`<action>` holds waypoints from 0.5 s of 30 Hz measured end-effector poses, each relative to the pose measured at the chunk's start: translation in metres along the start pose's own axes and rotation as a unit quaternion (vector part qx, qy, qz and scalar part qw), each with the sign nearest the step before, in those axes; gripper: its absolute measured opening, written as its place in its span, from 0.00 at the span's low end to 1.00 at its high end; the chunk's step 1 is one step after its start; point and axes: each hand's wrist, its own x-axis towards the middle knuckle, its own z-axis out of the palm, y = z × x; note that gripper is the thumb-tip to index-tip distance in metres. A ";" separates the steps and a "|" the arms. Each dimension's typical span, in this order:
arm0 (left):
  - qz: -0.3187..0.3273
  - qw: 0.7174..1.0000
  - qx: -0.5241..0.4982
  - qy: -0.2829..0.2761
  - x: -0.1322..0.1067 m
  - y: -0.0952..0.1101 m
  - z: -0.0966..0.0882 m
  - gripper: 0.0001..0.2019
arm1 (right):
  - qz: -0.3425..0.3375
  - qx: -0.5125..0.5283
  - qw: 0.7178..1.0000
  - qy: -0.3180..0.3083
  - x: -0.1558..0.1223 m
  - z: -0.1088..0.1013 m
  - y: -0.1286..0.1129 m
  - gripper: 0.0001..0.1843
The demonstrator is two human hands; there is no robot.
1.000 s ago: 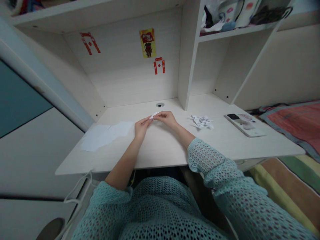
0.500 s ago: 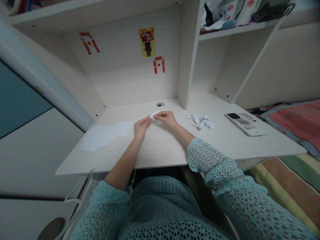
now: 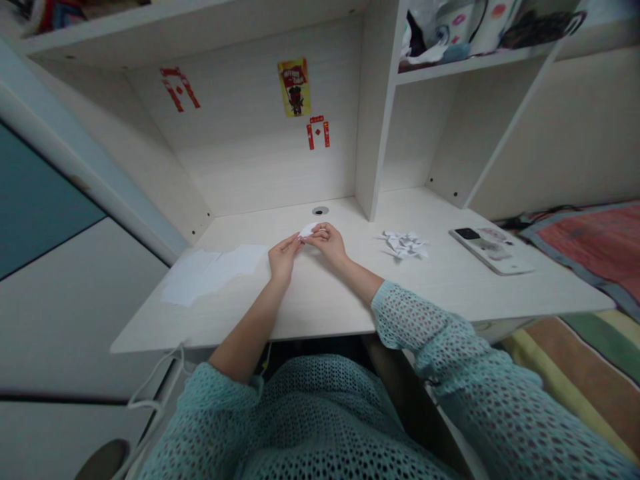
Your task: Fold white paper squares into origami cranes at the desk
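Both hands meet over the middle of the desk around a small piece of white paper (image 3: 309, 229). My left hand (image 3: 284, 255) pinches its near left side, while the fingertips of my right hand (image 3: 327, 241) grip it from the right. Part of the paper shows above the fingers; the rest is hidden by them. Several white paper sheets (image 3: 213, 270) lie overlapping on the desk to the left of my left hand. Right of my right hand is a small heap of folded or twisted white paper pieces (image 3: 404, 245).
A phone (image 3: 491, 250) lies on the right of the white desk (image 3: 325, 300). Behind stands a shelf unit with an upright divider (image 3: 381, 120) and stickers on its back panel. A cable (image 3: 157, 377) hangs by the front left edge. Striped bedding (image 3: 590, 360) is at the right.
My right hand has shifted slightly left along the paper, its fingers more curled. More of the paper shows above the fingers. My left hand stays nearly in place.
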 end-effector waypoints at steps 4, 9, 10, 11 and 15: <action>0.006 1.000 0.001 -0.008 -0.001 -0.001 0.001 0.19 | 0.016 0.027 0.999 0.033 -0.004 0.005 0.002 0.25; -0.002 1.000 -0.003 -0.009 0.000 -0.001 0.002 0.18 | 0.024 0.028 0.999 0.030 -0.001 0.003 -0.002 0.27; -0.004 1.000 -0.004 -0.007 0.000 0.000 0.002 0.18 | 0.024 0.027 0.999 0.026 0.000 0.003 -0.003 0.27; -0.006 1.000 -0.003 -0.004 0.000 0.000 0.002 0.17 | 0.025 0.024 0.999 0.022 0.000 0.003 -0.004 0.27; -0.012 1.000 0.007 0.007 0.000 0.002 0.002 0.17 | 0.039 -0.002 0.999 0.003 0.003 0.001 -0.005 0.26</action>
